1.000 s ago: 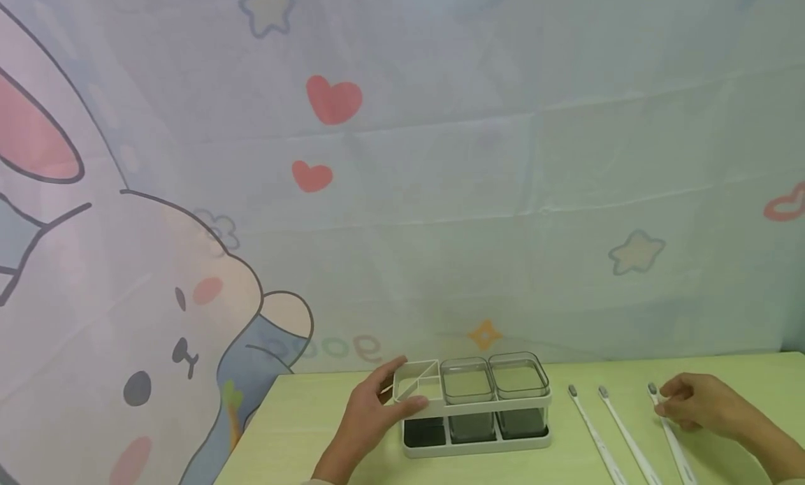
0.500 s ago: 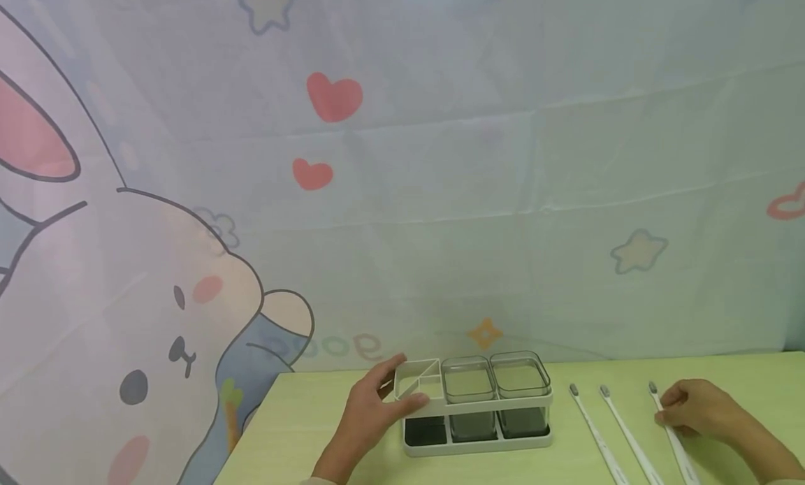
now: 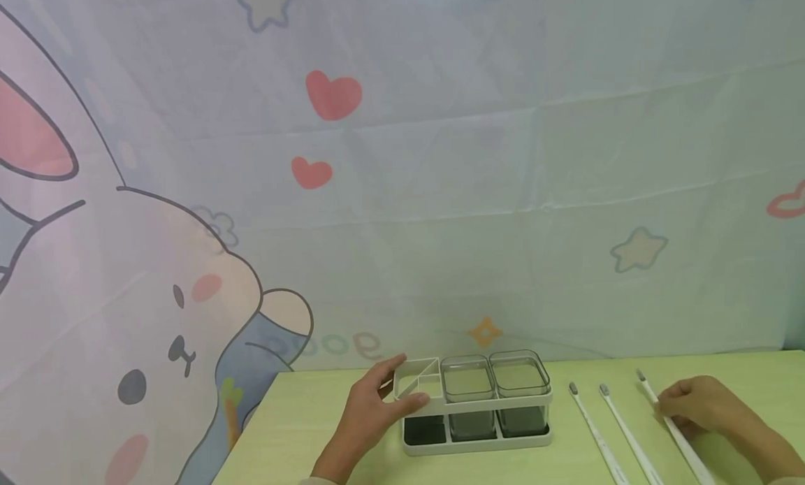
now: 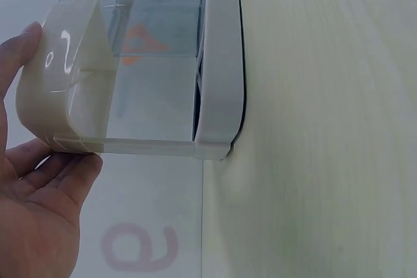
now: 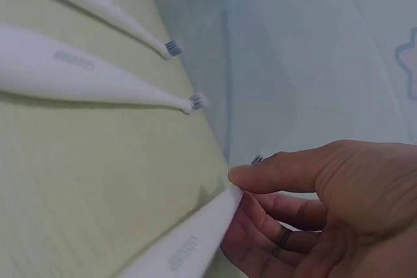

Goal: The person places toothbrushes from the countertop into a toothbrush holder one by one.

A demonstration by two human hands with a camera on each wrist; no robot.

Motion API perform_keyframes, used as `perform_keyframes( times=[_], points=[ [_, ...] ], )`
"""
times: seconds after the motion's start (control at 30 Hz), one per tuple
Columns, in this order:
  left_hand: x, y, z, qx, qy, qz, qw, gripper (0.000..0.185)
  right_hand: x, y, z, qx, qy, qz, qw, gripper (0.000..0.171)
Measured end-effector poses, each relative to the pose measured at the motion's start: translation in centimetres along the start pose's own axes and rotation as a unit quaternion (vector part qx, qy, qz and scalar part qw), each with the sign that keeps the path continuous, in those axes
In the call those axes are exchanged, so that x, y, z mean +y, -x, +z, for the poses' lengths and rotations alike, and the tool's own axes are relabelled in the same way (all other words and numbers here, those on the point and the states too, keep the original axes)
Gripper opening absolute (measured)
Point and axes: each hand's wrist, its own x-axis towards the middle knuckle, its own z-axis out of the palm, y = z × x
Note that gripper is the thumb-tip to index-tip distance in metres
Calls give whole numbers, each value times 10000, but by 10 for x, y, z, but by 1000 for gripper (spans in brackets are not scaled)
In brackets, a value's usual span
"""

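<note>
Fingers of the right hand pinch a white toothbrush, its grey print unreadable; left hand grips the holder.

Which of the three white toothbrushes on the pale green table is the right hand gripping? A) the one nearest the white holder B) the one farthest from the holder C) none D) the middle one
B: the right hand pinches the white toothbrush farthest right, its head raised off the pale green table, while the other two white toothbrushes lie flat beside the white holder.
</note>
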Motion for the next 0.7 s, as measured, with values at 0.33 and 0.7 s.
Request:
perform_keyframes(
  times=[0.33,0.7],
  points=[
    [-3,0,0,-2,-17,-107,9999,78,-24,2,-12,-144,-367,-274,9988,38],
    [-8,0,0,-29,172,-63,9998,75,-59,10,-15,220,-436,-1086,9929,36]
  ],
)
